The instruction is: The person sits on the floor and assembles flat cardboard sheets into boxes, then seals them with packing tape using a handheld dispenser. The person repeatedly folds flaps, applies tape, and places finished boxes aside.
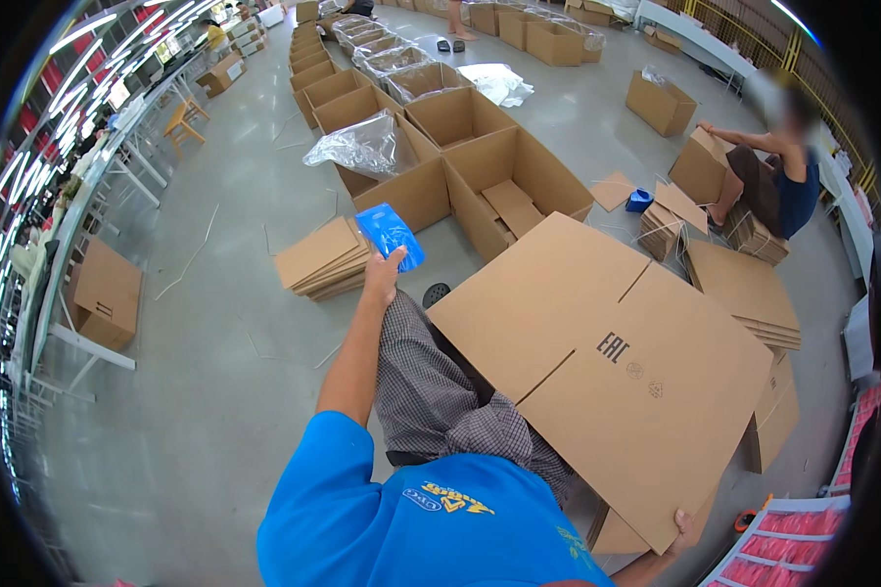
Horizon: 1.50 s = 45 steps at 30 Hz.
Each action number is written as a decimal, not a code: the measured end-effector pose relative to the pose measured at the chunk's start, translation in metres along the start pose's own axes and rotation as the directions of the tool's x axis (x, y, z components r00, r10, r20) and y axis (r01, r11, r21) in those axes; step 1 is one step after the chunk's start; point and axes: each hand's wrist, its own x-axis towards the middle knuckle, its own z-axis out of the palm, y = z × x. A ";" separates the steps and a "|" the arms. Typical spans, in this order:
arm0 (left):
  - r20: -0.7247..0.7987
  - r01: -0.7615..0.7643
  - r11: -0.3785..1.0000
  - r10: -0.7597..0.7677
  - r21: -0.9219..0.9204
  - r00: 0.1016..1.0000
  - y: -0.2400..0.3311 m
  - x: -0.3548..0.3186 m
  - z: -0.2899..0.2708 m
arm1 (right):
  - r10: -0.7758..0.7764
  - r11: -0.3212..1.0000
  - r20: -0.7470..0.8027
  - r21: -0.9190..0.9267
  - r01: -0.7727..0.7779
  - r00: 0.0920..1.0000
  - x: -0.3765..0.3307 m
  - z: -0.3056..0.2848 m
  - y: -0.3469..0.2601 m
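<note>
A large flattened cardboard box [597, 362] with black printing slants across my right side, over my lap. My right hand [677, 533] is closed on its near lower corner. Held out to the front left is what looks like a blue tape dispenser [390, 235], with my left hand [386, 269] closed on its lower end. Beneath it lies a stack of cardboard sheets [323, 259] on the floor. Open cardboard boxes [489, 181] stand just beyond the flattened box, and clear plastic [357, 145] hangs over one of them.
Rows of open boxes [328, 83] run to the back. At the right a seated person [783, 166] handles a carton [700, 166], with a blue dispenser [639, 201] and flat cardboard nearby. A long table [78, 245] lines the left. Pink-filled racks [778, 548] stand at lower right.
</note>
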 end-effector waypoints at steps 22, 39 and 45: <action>0.252 0.047 0.928 -0.148 0.369 0.956 0.007 -0.008 -0.012 | 0.079 0.997 -0.033 -0.018 -0.080 0.996 0.003 -0.017 -0.023; 0.247 0.077 0.957 -0.149 0.279 0.957 -0.007 -0.008 0.010 | 0.131 0.990 0.048 -0.062 -0.128 0.990 0.023 0.004 0.005; 0.169 0.132 0.938 -0.193 0.321 0.967 -0.013 -0.011 0.015 | 0.148 0.987 0.050 -0.070 -0.144 0.988 0.042 -0.019 0.024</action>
